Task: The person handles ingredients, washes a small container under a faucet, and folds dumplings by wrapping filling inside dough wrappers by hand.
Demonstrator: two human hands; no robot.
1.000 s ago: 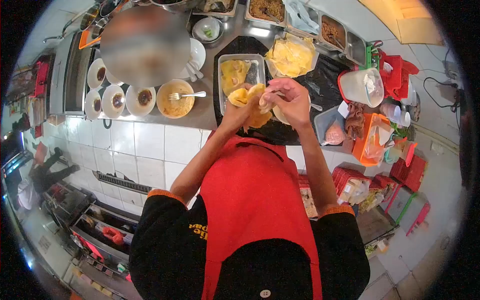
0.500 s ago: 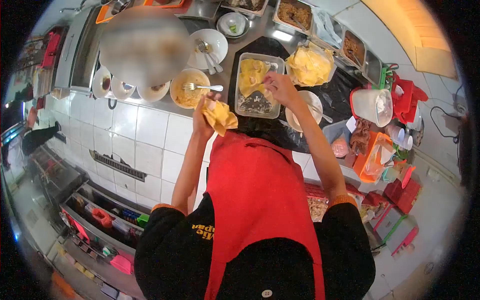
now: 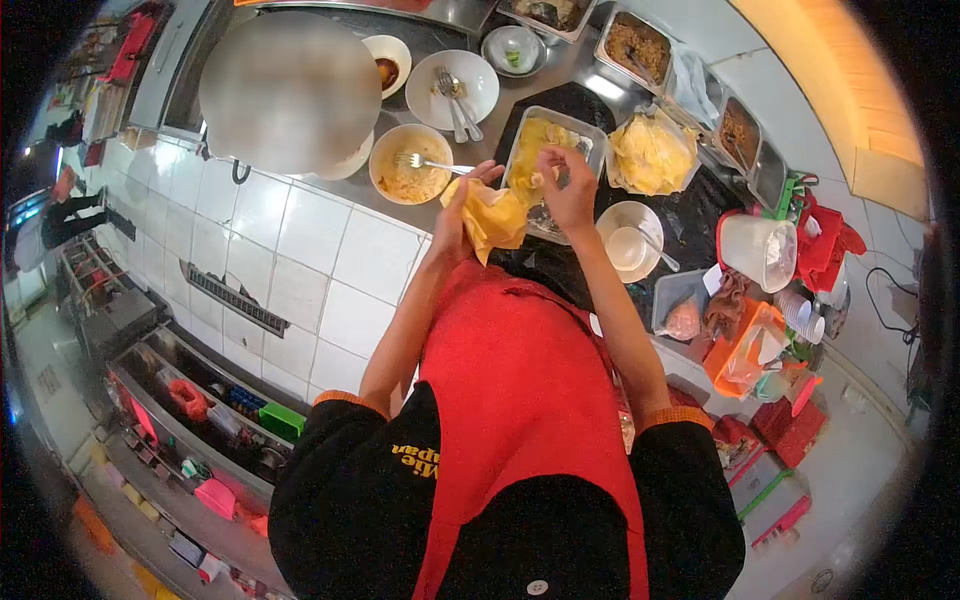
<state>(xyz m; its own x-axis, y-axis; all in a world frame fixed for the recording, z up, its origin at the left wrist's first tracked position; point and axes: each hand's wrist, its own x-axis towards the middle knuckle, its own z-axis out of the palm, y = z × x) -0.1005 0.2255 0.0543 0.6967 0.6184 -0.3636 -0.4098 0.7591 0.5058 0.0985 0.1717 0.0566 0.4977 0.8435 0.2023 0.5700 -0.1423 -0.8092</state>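
Note:
My left hand (image 3: 457, 222) is wrapped round several thin yellow wonton wrappers (image 3: 494, 219), held in front of the plastic tray's left corner. Close beside it, my right hand (image 3: 571, 195) is over the clear plastic tray (image 3: 598, 150), its thumb and fingers bent together in a pinch. A small pale yellow piece shows by those fingertips, but I cannot make out what is in them. Yellow folded wontons (image 3: 545, 135) lie in the tray, partly hidden by my right hand.
Right of the tray sits a heap of yellow wrappers (image 3: 653, 152). A white bowl (image 3: 628, 243) with a spoon stands nearer me. To the left are a bowl of pale mixture (image 3: 408, 185) with a fork and a plate with cutlery (image 3: 480, 88). Metal food pans (image 3: 637, 48) line the back.
My left hand has moved right with the wrappers, towards the tray. The right hand has come nearer to it, lifting off the wontons. The view has shifted a little.

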